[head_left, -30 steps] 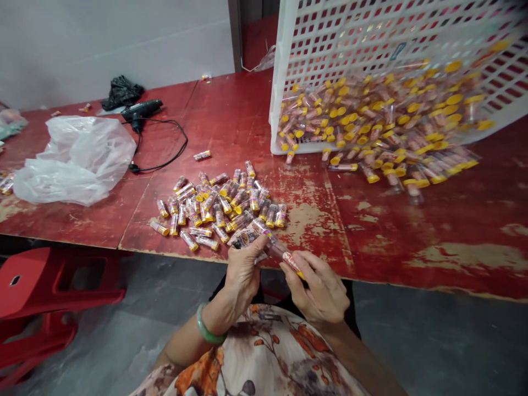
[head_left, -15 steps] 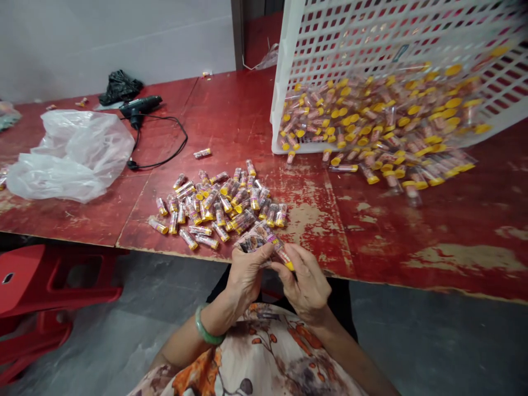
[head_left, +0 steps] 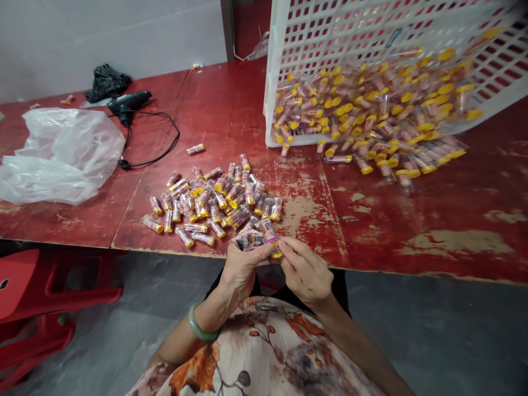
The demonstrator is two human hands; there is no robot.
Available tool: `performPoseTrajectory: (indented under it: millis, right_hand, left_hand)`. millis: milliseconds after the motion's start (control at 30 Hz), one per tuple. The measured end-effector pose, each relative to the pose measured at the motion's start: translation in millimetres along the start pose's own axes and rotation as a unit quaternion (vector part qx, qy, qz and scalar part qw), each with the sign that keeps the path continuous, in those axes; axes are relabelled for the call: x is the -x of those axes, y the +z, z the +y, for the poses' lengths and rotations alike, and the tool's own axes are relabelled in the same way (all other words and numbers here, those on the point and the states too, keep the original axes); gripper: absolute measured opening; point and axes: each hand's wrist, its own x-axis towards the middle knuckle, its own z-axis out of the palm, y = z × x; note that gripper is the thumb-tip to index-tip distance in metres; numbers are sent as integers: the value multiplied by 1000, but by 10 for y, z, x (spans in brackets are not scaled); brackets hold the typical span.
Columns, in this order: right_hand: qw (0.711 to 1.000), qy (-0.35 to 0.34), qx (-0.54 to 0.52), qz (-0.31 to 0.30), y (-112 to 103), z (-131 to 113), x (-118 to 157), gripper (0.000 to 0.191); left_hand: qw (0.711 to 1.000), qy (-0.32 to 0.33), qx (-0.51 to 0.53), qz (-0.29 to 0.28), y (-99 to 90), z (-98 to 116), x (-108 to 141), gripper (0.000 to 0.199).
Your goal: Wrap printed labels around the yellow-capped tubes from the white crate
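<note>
My left hand [head_left: 243,269], with a green bangle at the wrist, pinches a stack of printed labels [head_left: 251,240] at the table's front edge. My right hand [head_left: 307,270] is closed beside it, its thumb and fingertips on a small printed piece with a yellow lower end [head_left: 271,237]. Whether that piece is a label alone or a label around a tube is too small to tell. The two hands nearly touch. Just beyond them lies a pile of small clear tubes with yellow caps and printed wraps [head_left: 214,201].
A white basket [head_left: 270,110] lies tipped at the back right, yellow-capped tubes spilling onto the red table [head_left: 231,115]. At left are a white plastic bag [head_left: 66,154], a black heat gun [head_left: 130,103] with its cord, a black bag [head_left: 107,82] and red stools [head_left: 53,280].
The view has shifted slightly, so the table things sit further left. The printed piece between my hands now stands more upright, and my right fingers have moved along its lower end.
</note>
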Motion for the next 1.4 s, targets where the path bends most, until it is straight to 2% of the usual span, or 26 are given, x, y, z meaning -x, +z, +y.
performPoseTrajectory:
  millis: [233,400,633,867,967,1033,1100,1200,1300,1400]
  right_hand:
    - [999,17,11,35,7,-54,-49,47]
    - [999,16,32,41,18,-56,-15,48]
    - [996,-19,61,61,104,23,108,48]
    - [990,-87,102,45,129,36,65,41]
    - [997,-71,17,-33,61,83,-76,31]
    - [991,-67,-46,-108,-27,266,-202,25]
    - [989,-55,-40,-130,-149,625,-332,19]
    - [992,38,110,-49,-333,1435,-528,8]
    - [974,110,198,13,-367,2278,-787,15]
    - [956,141,257,-28,-155,2833,-1163,32]
  left_hand:
    - [1000,1,-8,-2,-14,-73,3,31]
    - [1000,10,-9,8,2,-110,13,37]
    - [999,36,-22,11,-33,-158,-12,29]
    - [999,25,-39,14,-67,-163,-59,30]
    - [997,37,-71,16,-114,-55,-115,31]
    - [991,62,-111,29,-185,114,-192,33]
    - [976,106,-177,75,-284,367,-295,34]
    - [925,156,-320,130,-455,829,-464,38]
    - [834,196,-493,154,-611,1235,-622,36]
    - [727,207,-629,180,-697,1476,-772,38]
